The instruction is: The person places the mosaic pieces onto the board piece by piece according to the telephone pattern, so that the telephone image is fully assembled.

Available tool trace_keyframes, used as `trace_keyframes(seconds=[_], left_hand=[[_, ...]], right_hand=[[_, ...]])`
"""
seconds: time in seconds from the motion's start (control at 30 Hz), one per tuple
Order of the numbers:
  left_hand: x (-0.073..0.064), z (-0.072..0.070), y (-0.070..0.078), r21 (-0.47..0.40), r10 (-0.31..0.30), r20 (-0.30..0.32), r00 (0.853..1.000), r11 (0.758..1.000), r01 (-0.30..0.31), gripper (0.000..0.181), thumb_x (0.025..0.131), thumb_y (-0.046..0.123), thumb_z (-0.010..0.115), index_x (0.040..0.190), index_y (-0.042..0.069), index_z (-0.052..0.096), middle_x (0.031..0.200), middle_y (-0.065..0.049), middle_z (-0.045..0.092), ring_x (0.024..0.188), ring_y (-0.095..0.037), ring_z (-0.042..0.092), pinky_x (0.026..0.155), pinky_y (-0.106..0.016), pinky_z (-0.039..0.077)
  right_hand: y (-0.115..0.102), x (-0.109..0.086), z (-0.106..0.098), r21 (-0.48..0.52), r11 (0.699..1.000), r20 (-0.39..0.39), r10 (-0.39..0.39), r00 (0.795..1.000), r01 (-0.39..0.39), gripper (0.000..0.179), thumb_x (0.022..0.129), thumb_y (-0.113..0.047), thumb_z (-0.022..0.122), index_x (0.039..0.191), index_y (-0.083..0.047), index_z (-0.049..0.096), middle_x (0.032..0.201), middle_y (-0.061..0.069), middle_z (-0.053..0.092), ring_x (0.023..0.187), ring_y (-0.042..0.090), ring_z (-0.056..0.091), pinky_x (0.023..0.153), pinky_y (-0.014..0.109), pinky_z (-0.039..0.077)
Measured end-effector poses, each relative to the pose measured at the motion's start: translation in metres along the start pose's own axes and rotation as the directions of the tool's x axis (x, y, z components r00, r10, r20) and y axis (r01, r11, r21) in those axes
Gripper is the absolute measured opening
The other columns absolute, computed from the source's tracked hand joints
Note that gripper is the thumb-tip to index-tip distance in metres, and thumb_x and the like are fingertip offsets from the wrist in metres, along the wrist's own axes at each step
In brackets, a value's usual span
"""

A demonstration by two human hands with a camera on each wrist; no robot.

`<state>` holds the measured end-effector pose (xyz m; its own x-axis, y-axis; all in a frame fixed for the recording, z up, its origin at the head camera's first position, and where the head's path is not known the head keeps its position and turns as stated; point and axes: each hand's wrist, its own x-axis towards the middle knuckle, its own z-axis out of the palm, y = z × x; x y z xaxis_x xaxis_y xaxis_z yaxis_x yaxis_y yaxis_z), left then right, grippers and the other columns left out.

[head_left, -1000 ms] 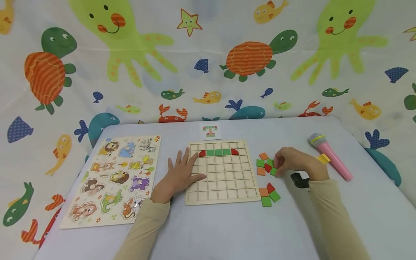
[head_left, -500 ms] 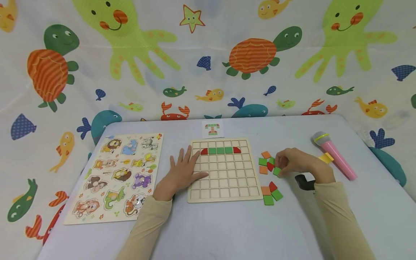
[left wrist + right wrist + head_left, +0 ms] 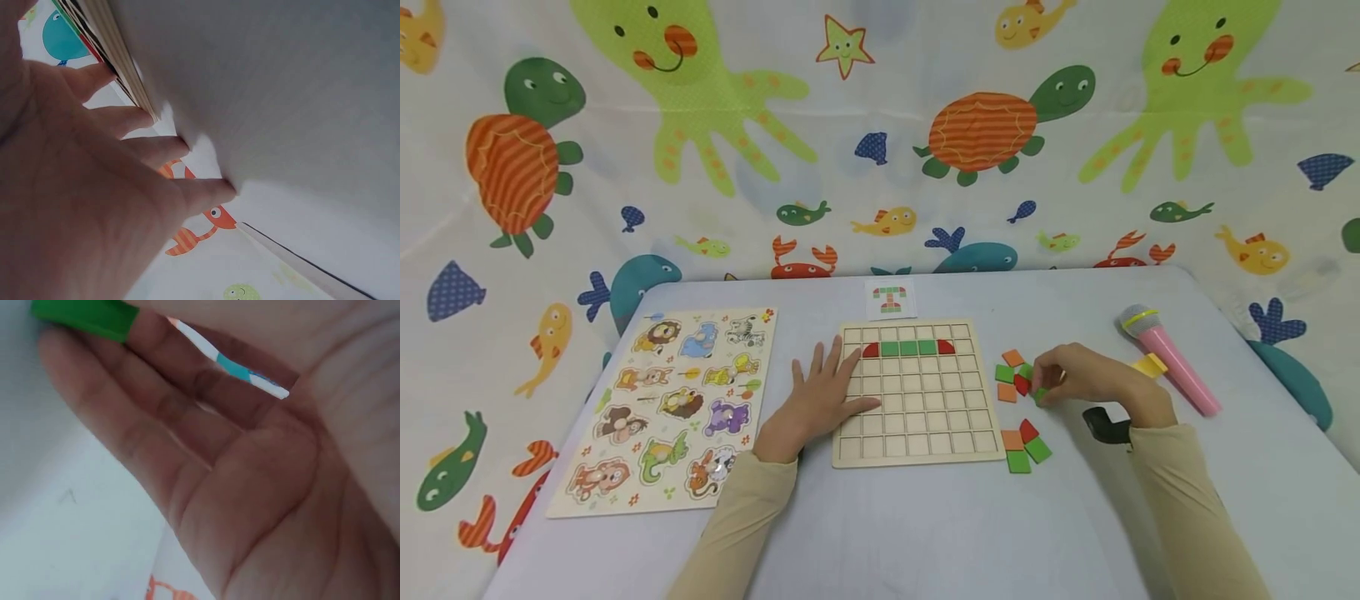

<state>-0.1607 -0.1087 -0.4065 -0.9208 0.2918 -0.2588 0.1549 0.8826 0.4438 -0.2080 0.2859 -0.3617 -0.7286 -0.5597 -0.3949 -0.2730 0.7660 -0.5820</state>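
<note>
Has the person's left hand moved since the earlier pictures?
No: judged against the wooden grid board, the left hand shows no visible shift; it rests at the same left edge.

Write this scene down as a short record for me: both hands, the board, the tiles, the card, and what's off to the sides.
Left hand: fingers spread, resting on the left side of the board
Right hand: pinches a green tile
Board tiles: second row from the far edge; red, three green, red
Loose tiles: green, orange, red; right of board
Card: behind board, shows T shape
Far left: animal puzzle
Far right: pink microphone
</note>
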Motion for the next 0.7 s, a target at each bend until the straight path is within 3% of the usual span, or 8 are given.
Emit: trace_keyframes(seconds=[0.17,0.3,0.47,0.7], left_hand=[[0.001,0.002,-0.001,-0.004,-0.003,0.003,1.0,1.0,0.003,0.09,0.102,0.052,0.062,0.167,0.005,0.022,0.173,-0.024,0.0,0.158,-0.049,-0.007,0.118,-0.075,-0.006],[0.001,0.001,-0.001,-0.004,0.002,0.002,1.0,1.0,-0.002,0.089,0.103,0.052,0.062,0.167,0.005,0.022,0.173,-0.024,-0.001,0.157,-0.05,-0.007,0.118,-0.075,-0.006],[0.001,0.001,-0.002,-0.008,-0.001,-0.002,1.0,1.0,0.001,0.089,0.102,0.052,0.063,0.167,0.005,0.022,0.173,-0.024,0.0,0.158,-0.05,-0.006,0.118,-0.075,-0.006],[0.0,0.0,-0.001,-0.004,0.001,-0.005,1.0,1.0,-0.001,0.09,0.102,0.051,0.064,0.167,0.005,0.021,0.173,-0.024,-0.001,0.157,-0.049,-0.007,0.118,-0.075,-0.007]], right_hand=[[-0.006,-0.002,-0.007,-0.024,0.999,-0.004,-0.032,0.999,0.032,0.008,0.09,-0.007,0.082,0.095,-0.008,0.074,0.092,-0.003,0.068,0.087,0.016,0.06,0.079,0.032,0.055],[-0.015,0.002,-0.012,-0.042,0.995,-0.055,-0.091,0.994,0.088,0.009,0.091,-0.004,0.08,0.1,-0.005,0.078,0.095,-0.003,0.071,0.088,0.016,0.063,0.08,0.03,0.057],[-0.026,0.014,-0.013,-0.068,0.982,-0.13,-0.182,0.975,0.175,0.017,0.092,0.001,0.078,0.108,-0.001,0.08,0.098,0.0,0.073,0.09,0.017,0.068,0.081,0.03,0.06],[-0.041,0.033,-0.009,-0.101,0.961,-0.196,-0.274,0.941,0.259,0.021,0.093,0.006,0.075,0.112,0.001,0.079,0.099,0.002,0.07,0.095,0.021,0.069,0.088,0.042,0.061]])
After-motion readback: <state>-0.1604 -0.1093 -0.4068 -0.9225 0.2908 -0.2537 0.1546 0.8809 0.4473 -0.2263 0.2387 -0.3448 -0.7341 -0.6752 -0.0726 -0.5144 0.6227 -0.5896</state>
